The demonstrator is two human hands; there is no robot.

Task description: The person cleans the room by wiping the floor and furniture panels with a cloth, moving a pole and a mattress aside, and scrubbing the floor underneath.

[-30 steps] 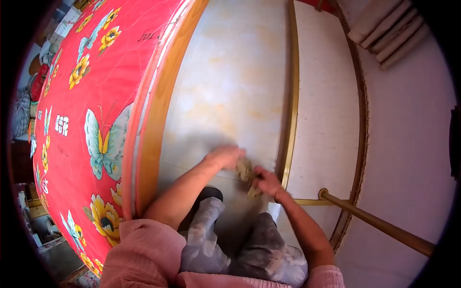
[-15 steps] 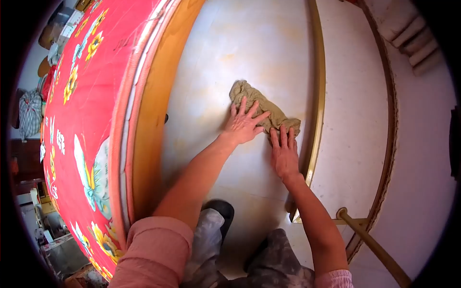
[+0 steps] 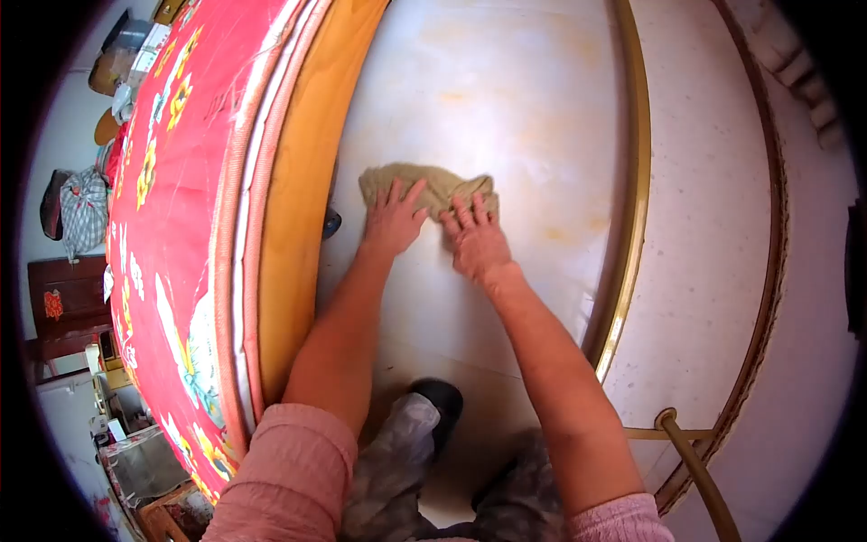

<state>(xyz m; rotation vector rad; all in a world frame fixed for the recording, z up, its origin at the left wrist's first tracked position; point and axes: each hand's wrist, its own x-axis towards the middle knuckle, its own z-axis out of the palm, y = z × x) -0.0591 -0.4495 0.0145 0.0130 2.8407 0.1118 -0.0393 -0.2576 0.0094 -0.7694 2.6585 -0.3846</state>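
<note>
A crumpled olive-brown cloth [image 3: 435, 183] lies spread sideways on the pale, shiny floor [image 3: 506, 117]. My left hand [image 3: 395, 222] presses on its left half, fingers spread and flat. Toward the cloth's right end, my right hand [image 3: 475, 242] rests with outstretched fingertips on the near edge. Neither hand is wrapped around the fabric; both push down on it from above. Both arms reach forward from rolled pink sleeves.
On the left stands a bed with a wooden side board [image 3: 302, 181] and a red flowered cover [image 3: 181, 226]. A gold-edged raised strip [image 3: 637, 181] runs along the right. A gold pipe [image 3: 695, 465] stands at lower right. My dark shoe [image 3: 440, 406] is below.
Both hands have slid the cloth leftward over the floor, toward the bed. It now lies more level across the view, and my right hand is on its near edge.
</note>
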